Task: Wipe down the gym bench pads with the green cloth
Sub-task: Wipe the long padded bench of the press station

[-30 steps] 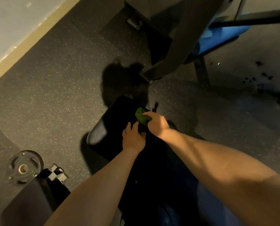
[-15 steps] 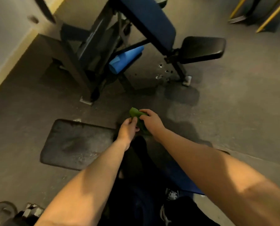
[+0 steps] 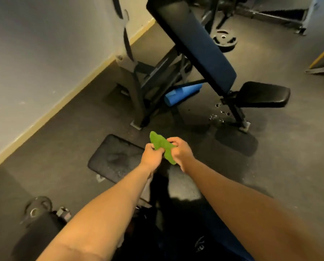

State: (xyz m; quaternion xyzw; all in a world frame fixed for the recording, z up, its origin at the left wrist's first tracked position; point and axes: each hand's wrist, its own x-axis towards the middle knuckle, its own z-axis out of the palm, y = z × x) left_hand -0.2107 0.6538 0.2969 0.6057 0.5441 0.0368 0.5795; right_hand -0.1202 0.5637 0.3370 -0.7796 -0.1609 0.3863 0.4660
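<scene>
The green cloth [image 3: 162, 146] hangs in the air between my two hands, above the floor in the middle of the view. My left hand [image 3: 152, 154] grips its lower left part with curled fingers. My right hand [image 3: 180, 149] pinches its right side. Ahead stands an incline gym bench with a long dark blue back pad [image 3: 197, 44] and a black seat pad [image 3: 263, 94] at its lower right. Neither hand touches the bench.
A black floor mat [image 3: 115, 157] lies just left of my hands. A blue foam roller [image 3: 183, 94] sits under the bench frame. Weight plates lie at the far back [image 3: 224, 41] and near left [image 3: 35, 209]. A pale wall [image 3: 44, 53] runs along the left.
My view has lifted from a black pad near me to the incline bench ahead. Both hands have come together on the cloth and hold it up, spread a little wider.
</scene>
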